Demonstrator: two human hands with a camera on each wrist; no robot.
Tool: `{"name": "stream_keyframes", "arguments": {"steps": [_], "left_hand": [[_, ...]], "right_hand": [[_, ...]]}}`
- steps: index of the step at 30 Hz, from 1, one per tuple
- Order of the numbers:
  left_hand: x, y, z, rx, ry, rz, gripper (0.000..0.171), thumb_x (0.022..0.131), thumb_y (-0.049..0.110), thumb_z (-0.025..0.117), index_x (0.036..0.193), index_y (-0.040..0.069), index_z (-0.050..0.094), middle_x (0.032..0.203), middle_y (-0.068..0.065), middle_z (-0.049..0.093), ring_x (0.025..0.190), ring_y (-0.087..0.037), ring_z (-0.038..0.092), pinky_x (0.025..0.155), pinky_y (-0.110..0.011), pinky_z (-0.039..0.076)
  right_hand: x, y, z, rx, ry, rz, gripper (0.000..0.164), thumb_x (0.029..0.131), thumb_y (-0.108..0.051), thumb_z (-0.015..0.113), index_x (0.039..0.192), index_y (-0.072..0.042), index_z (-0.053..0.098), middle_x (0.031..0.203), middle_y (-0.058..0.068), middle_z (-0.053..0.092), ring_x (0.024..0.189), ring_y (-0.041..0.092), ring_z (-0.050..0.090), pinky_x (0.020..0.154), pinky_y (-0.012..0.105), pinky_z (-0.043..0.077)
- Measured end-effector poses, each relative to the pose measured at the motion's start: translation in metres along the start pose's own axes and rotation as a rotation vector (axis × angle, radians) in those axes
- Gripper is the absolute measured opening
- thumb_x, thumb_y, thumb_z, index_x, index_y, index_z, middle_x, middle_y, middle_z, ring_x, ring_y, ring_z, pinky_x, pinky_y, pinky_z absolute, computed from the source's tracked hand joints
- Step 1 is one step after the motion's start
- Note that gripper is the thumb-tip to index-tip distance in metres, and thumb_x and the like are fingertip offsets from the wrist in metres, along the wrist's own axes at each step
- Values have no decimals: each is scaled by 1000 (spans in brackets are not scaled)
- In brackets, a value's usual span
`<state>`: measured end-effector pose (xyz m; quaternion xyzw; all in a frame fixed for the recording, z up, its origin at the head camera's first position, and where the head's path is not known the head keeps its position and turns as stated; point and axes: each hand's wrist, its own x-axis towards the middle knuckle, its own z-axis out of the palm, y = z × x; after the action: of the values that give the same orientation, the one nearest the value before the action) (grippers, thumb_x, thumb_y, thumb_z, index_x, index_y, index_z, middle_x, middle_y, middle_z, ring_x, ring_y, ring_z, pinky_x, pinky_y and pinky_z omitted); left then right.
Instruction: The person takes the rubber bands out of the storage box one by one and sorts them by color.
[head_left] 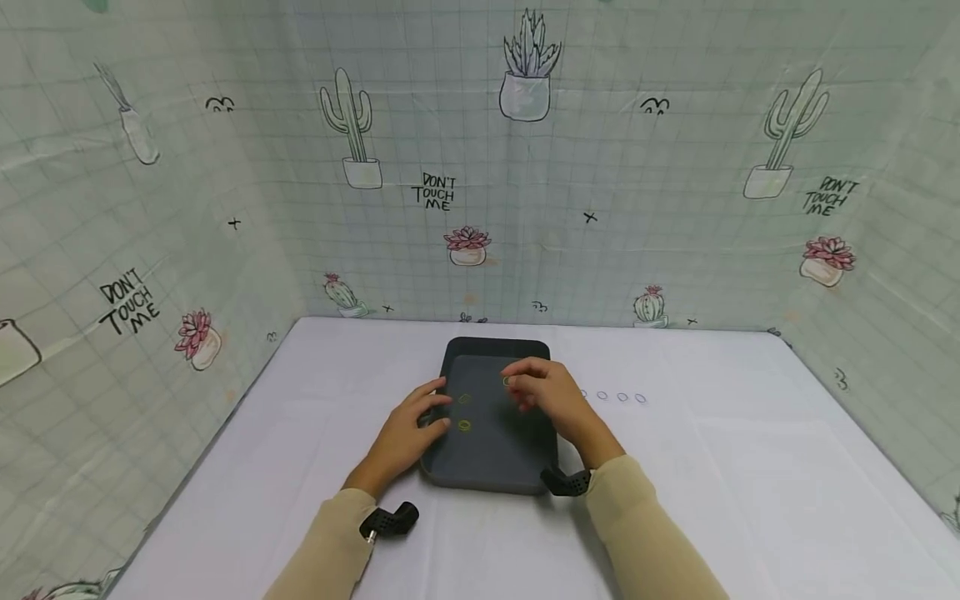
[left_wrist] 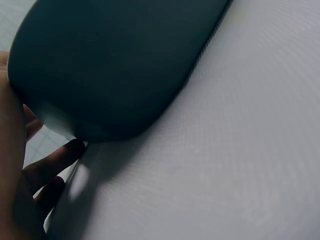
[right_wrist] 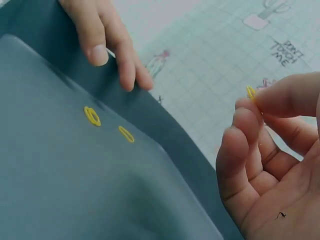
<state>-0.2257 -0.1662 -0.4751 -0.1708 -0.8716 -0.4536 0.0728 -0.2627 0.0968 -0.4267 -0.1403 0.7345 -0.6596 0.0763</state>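
Observation:
My right hand (head_left: 547,392) is over the upper right part of a dark grey tray (head_left: 491,467). Thumb and index finger pinch a small yellow ring (right_wrist: 251,92), raised off the tray floor. Inside the tray, toward its left wall, lie a pair of overlapping yellow rings (right_wrist: 92,116) and a single thin yellow ring (right_wrist: 126,134). At the tray's left rim is my left hand (head_left: 411,429), its fingers loosely extended over the edge. The left wrist view shows its fingers (left_wrist: 55,162) beside the tray's dark side, partly hidden.
Several small bluish-purple rings (head_left: 622,397) lie in a row on the white table (head_left: 750,467), right of the tray. A patterned cloth wall (head_left: 555,275) with drawn cacti surrounds the table at the back and sides.

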Motion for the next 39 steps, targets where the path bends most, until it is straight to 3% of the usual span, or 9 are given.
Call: {"name": "stream_keyframes", "arguments": {"steps": [8,15,24,27,34,39], "left_hand": [[-4,0,-2,5,-15,-16,37,94,15,69,131,9,66,156,4,41,146,-26,34,114,-55,32],[-4,-1,-1,-16,-5,-34,36,95,16,68,130,10,66,155,8,41,146,-21,33,115,-51,32],[0,2,-2,-8,-16,-25,36,96,16,67,131,9,66,156,5,41,146,-23,33,114,-51,32],[0,1,-3,-6,-21,-28,36,97,17,66,131,8,66,156,4,41,146,-21,33,114,-50,33],[1,-1,-3,-1,-14,-5,36,97,16,67,131,8,66,156,6,41,145,-21,34,113,-49,35],[-1,-1,-2,6,-16,-8,35,97,16,67,131,8,66,156,5,41,145,-22,34,113,-50,35]], "right_hand": [[-7,4,-7,63,0,2,20,96,-13,67,110,2,69,104,24,65,92,44,60,72,34,58],[-10,3,-17,55,1,-14,22,96,-12,67,112,3,68,108,28,63,89,37,61,73,33,58],[-14,5,-35,48,48,1,24,95,-16,69,112,2,67,105,21,65,98,49,58,74,33,58],[-14,6,-41,42,44,8,26,95,-16,69,114,3,67,106,19,65,98,47,58,75,33,59],[-20,7,-60,16,72,22,38,97,-16,68,121,12,61,102,17,67,84,23,64,74,31,58],[-29,10,-74,-8,81,39,39,96,-16,69,121,12,61,99,11,69,86,25,65,75,32,58]]}}
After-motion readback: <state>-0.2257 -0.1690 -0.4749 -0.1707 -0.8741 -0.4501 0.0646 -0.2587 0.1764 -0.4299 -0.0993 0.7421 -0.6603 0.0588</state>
